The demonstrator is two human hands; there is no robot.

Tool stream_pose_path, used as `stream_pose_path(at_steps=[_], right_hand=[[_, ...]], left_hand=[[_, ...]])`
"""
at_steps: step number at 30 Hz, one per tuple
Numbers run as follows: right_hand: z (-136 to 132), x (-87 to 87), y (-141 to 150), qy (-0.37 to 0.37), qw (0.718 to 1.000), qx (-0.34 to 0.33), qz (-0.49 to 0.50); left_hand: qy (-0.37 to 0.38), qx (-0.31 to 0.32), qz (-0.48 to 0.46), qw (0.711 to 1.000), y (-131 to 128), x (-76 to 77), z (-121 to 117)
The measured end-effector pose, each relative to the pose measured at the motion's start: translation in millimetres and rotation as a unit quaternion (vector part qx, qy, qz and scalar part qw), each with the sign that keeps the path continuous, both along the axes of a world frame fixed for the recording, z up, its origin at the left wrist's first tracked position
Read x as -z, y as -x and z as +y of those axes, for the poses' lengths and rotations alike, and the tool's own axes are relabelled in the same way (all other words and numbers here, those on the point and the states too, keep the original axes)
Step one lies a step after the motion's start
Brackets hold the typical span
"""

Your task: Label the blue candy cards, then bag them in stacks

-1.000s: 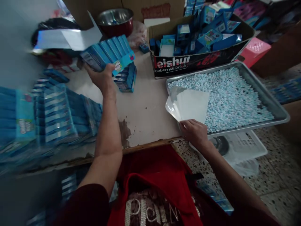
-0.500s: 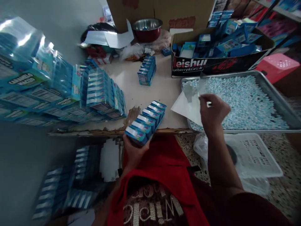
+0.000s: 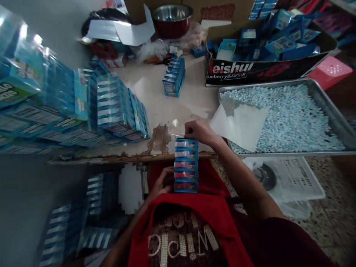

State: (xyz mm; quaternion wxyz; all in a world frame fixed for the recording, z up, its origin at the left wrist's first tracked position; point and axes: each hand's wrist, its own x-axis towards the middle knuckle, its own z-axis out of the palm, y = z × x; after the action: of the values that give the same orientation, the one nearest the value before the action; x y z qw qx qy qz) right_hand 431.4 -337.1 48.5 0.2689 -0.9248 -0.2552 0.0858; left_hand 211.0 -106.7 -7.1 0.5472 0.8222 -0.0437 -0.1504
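Note:
My left hand [image 3: 161, 183] grips a row of small blue boxes [image 3: 186, 165], held upright over my red lap at the table's near edge. My right hand [image 3: 198, 131] sits at the top of that row, its fingers pinched on a clear plastic wrapper [image 3: 178, 134] that is hard to make out. A stack of clear plastic sheets [image 3: 240, 124] lies just right of it, overlapping the corner of a metal tray [image 3: 330, 111] filled with small pale blue candies.
Piles of wrapped blue box packs [image 3: 111, 107] fill the table's left side. Another row of blue boxes [image 3: 174, 76] stands mid-table. A cardboard carton [image 3: 236, 72] of loose blue boxes sits behind the tray, a red metal bowl [image 3: 172, 18] at the back. A white basket [image 3: 294, 178] is on the floor.
My left hand brought the row of boxes from the table's back left down to my lap. My right hand left the plastic sheets on the tray and moved to the row's top.

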Motion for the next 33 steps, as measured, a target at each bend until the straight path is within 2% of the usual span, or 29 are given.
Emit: stream_pose_path(at_steps=[2,4,6,7,10,13,15,19,21,25,28,33], right_hand=[[-5,-3.9,9,0.030,0.998,0.007,-0.053],[-6,-5.9,12,0.063,0.994,0.010,-0.093],[-3,-6.1,8,0.094,0.988,-0.001,-0.124],[0,-6.1,4,0.109,0.984,-0.014,-0.138],[8,-7.0,-6,0.131,0.974,-0.064,-0.174],[11,-5.4,-16,0.119,0.972,-0.092,-0.182],[7,0.6,-20,0.102,0.978,-0.083,-0.164],[-8,22.6,-13,0.081,0.986,-0.039,-0.141],[-17,32.8,-4,0.101,0.985,-0.013,-0.138],[-31,41.3,18,0.165,0.981,0.044,-0.096],[-36,35.5,32,0.137,0.986,0.081,-0.043],[-35,6.5,36,0.042,0.987,0.153,0.036]], left_hand=[[-0.060,0.015,-0.011,0.998,-26,-19.1,11],[-0.120,-0.040,-0.116,0.985,-59,-39.0,14],[-0.164,-0.098,-0.280,0.941,-100,-54.2,8],[-0.189,-0.095,-0.351,0.912,-122,-58.8,4],[-0.287,0.004,-0.462,0.839,-184,-59.9,-7],[-0.347,0.063,-0.485,0.800,-216,-47.6,-8],[-0.362,0.057,-0.498,0.786,-218,-36.2,-6],[-0.370,-0.028,-0.529,0.763,-199,-10.4,-5],[-0.370,-0.040,-0.509,0.777,-190,1.7,-7],[-0.372,0.001,-0.433,0.821,-173,13.4,-10],[-0.381,0.024,-0.381,0.842,-162,5.2,-10],[-0.338,0.000,-0.347,0.875,-159,-34.2,-11]])
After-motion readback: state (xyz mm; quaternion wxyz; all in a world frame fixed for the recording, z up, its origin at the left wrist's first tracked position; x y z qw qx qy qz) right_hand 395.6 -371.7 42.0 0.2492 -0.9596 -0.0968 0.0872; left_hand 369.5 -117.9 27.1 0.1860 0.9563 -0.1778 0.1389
